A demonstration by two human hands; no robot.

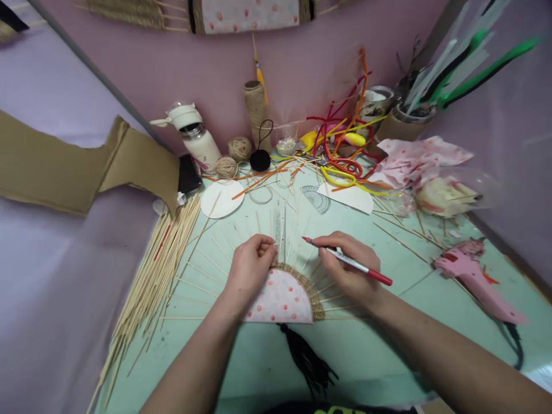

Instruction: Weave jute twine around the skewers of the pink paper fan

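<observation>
A half-round fan-like piece lies on the table, with a pink spotted fabric centre [287, 296], a woven twine border [317, 296] and thin sticks [211, 265] spreading outward. From its straight lower edge hangs a black tassel [305, 356]. My left hand [252, 264] is closed above the border, fingertips pinched at the lower end of a clear ruler [277, 221] that stretches away along the upper sticks. In my right hand [351, 264] is a red marker [362, 267], gripped like a pen. Its red tip points left, over the upper right sticks, apart from the ruler.
Loose bamboo sticks [146, 276] are heaped at left beside bent cardboard [138, 167]. A pink glue gun [478, 282] lies at right. Behind are a protractor [317, 198], white paper disc [222, 199], scissors [340, 172], twine balls [239, 148] and a white bottle [200, 144].
</observation>
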